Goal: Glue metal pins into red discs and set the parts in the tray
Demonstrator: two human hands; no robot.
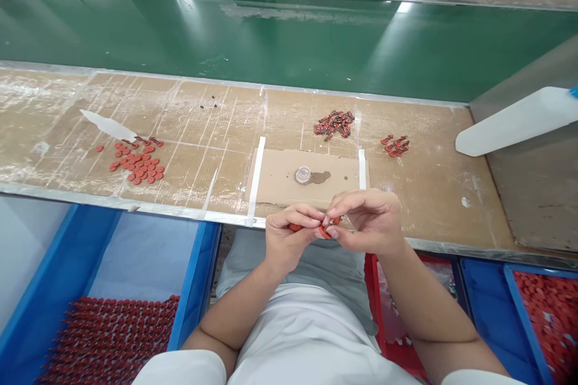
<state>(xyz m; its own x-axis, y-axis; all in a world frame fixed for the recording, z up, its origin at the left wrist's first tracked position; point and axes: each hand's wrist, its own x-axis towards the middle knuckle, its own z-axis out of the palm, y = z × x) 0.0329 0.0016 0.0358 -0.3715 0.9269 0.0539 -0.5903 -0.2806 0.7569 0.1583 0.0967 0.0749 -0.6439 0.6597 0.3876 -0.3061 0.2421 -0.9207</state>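
Note:
Close in front of my body, both hands meet over the near edge of the bench. My left hand (291, 234) is closed, its fingertips pinching a red round part (324, 232). Another bit of red shows under its curled fingers. My right hand (372, 222) has thumb and forefinger pinched on a small red piece with a metallic glint (335, 221), right against the round part. Fingers partly cover both pieces, so how they join is hidden. Just beyond, a small clear cup (303, 175) stands on a taped cardboard sheet (280, 177) beside a dark wet stain.
Red discs (139, 162) lie loose at left by a white strip (108, 126). Red-and-black pieces are heaped (334, 124) behind the cardboard, with a smaller group (395, 145) rightward. A blue bin (192, 277) holds rows of red parts. A white bottle-like object (519, 120) juts in at right.

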